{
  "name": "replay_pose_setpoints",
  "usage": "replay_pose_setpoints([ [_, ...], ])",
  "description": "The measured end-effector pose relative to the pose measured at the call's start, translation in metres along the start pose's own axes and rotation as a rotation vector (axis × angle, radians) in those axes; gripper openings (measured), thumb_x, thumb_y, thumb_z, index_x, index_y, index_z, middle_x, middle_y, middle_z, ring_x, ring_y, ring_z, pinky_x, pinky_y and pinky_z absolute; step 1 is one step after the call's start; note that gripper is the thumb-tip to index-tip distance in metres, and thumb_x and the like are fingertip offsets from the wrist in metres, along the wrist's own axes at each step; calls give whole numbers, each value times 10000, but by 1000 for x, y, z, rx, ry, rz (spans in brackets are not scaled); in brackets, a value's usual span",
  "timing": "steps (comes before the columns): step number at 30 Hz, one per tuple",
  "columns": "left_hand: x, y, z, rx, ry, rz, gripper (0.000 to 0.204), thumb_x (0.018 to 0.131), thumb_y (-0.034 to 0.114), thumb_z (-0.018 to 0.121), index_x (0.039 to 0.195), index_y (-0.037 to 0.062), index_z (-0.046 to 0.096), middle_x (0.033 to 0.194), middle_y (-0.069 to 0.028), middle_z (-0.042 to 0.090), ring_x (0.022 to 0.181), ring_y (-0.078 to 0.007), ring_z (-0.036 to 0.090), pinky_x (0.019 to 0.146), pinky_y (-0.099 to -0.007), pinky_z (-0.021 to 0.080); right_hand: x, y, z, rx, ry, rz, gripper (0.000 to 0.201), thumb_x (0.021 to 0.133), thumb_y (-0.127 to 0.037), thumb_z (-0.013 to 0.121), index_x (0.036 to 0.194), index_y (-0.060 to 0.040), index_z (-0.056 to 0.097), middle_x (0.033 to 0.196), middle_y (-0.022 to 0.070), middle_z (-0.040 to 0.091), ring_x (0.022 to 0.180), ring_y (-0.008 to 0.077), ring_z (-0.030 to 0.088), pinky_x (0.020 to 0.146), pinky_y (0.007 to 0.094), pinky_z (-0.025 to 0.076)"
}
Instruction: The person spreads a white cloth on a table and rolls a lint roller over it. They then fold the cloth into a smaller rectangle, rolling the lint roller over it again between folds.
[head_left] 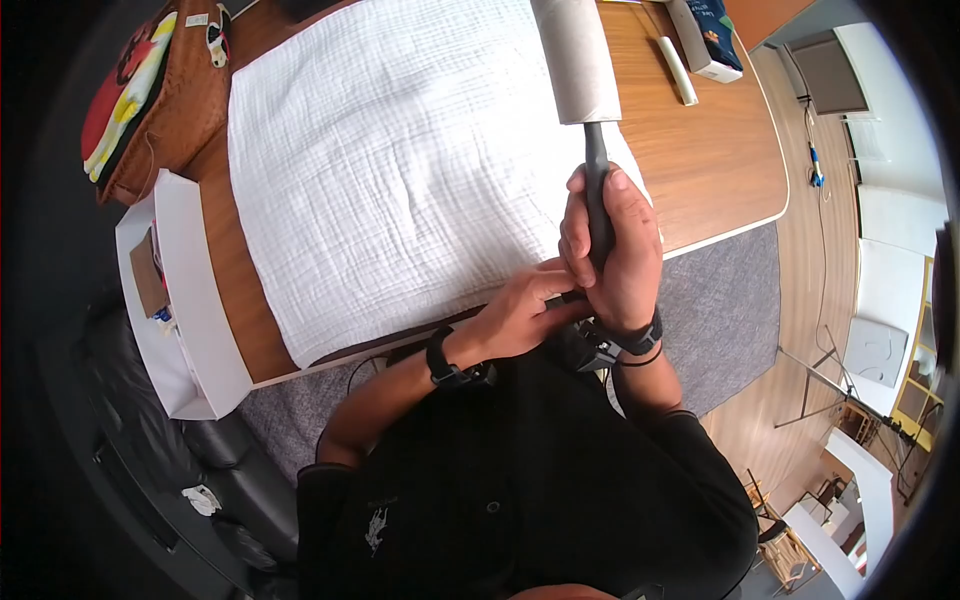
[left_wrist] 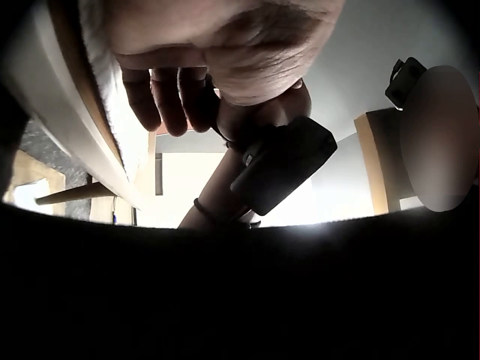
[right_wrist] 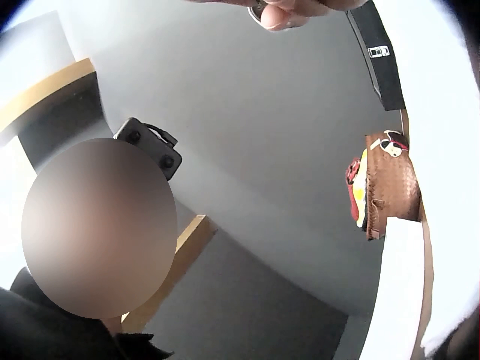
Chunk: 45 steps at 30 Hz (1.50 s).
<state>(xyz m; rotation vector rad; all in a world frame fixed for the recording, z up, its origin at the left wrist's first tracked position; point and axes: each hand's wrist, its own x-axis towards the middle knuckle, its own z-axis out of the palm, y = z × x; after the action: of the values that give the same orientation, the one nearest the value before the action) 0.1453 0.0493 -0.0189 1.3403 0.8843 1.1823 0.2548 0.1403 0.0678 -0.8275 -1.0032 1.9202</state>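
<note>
In the head view my right hand (head_left: 625, 245) grips the dark handle (head_left: 597, 185) of a lint roller, its pale roll (head_left: 580, 65) pointing away over the cloth's right edge. My left hand (head_left: 520, 312) touches the heel of the right hand, beside the small black camera (head_left: 590, 347) on that wrist. The left wrist view shows the left hand's (left_wrist: 217, 60) fingers hanging loosely near the right wrist's black camera (left_wrist: 285, 165). Only fingertips of the right hand (right_wrist: 289, 13) show at the top of the right wrist view. A white cloth (head_left: 390, 170) lies spread on the table.
A brown basket (head_left: 190, 120) with folded coloured fabric stands at the table's left, a white open box (head_left: 200, 300) below it. At the right back lie a white tube (head_left: 677, 72) and a box with dark packets (head_left: 722, 70). A black sofa (head_left: 245, 490) is at lower left.
</note>
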Motion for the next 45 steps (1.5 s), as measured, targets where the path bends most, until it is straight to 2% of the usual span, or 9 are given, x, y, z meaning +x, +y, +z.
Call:
replay_pose_setpoints([
  [2, -1, 1, 3, 3, 14, 20, 250, 993, 19, 726, 1236, -28, 691, 1171, -168, 758, 1128, -305, 734, 965, -413, 558, 0, 0, 0, -15, 4, 4, 452, 1199, -397, 427, 1160, 3, 632, 663, 38, 570, 433, 64, 379, 417, 219, 313],
  [4, -4, 4, 7, -19, -11, -117, 219, 1004, 17, 707, 1217, -29, 680, 1167, -171, 758, 1122, -303, 737, 957, -414, 560, 1, 0, 0, -25, 17, -7, 452, 1199, -398, 427, 1159, 1, 633, 663, 36, 571, 435, 63, 379, 419, 216, 313],
  [10, -6, -4, 11, -22, 21, -48, 197, 1011, 5, 699, 1200, -27, 653, 1063, -173, 747, 990, -316, 743, 869, -413, 565, 2, 2, -2, -30, 28, -9, 447, 1200, -399, 427, 1153, -7, 636, 664, 32, 575, 439, 60, 381, 420, 213, 312],
  [19, -7, -1, 10, -114, 43, -111, 186, 987, -23, 719, 1165, -20, 666, 1069, -121, 747, 1027, -215, 737, 912, -369, 559, 4, 2, -5, -27, 54, -8, 447, 1196, -402, 435, 1158, -3, 631, 657, 30, 574, 429, 66, 388, 408, 218, 317],
  [29, -8, 3, 10, -77, 98, -115, 174, 958, -13, 756, 1113, -14, 677, 1022, -102, 751, 987, -203, 743, 905, -356, 570, 9, -3, -8, 60, 50, -2, 462, 1191, -411, 446, 1172, 16, 622, 638, 28, 549, 414, 81, 384, 394, 230, 318],
  [38, -6, 0, 8, -69, 124, -67, 222, 963, -45, 736, 1181, -36, 692, 1090, -140, 768, 1042, -236, 768, 911, -366, 585, 9, 0, -6, 44, 48, -4, 464, 1191, -412, 448, 1170, 13, 633, 644, 30, 563, 422, 76, 380, 398, 234, 302],
  [42, -10, 3, 4, -22, 57, -95, 255, 960, -70, 705, 1214, -53, 687, 1078, -150, 767, 1044, -236, 766, 911, -370, 589, 12, 2, -5, 24, 37, -10, 456, 1191, -408, 452, 1171, 9, 635, 644, 26, 560, 427, 74, 382, 401, 233, 297],
  [44, -13, 4, 3, 14, 4, -130, 278, 958, -72, 695, 1236, -62, 686, 1070, -156, 767, 1047, -237, 765, 914, -373, 591, 16, 5, -4, -125, 99, -58, 449, 1191, -407, 457, 1163, 5, 635, 646, 19, 555, 430, 70, 380, 403, 233, 291],
  [45, -14, 1, 3, -10, -12, -109, 334, 946, -63, 701, 1278, -71, 672, 1131, -161, 759, 1071, -228, 756, 934, -367, 588, 17, 4, -4, -138, 101, -71, 442, 1191, -403, 460, 1150, 1, 636, 649, 15, 553, 435, 66, 383, 405, 231, 288],
])
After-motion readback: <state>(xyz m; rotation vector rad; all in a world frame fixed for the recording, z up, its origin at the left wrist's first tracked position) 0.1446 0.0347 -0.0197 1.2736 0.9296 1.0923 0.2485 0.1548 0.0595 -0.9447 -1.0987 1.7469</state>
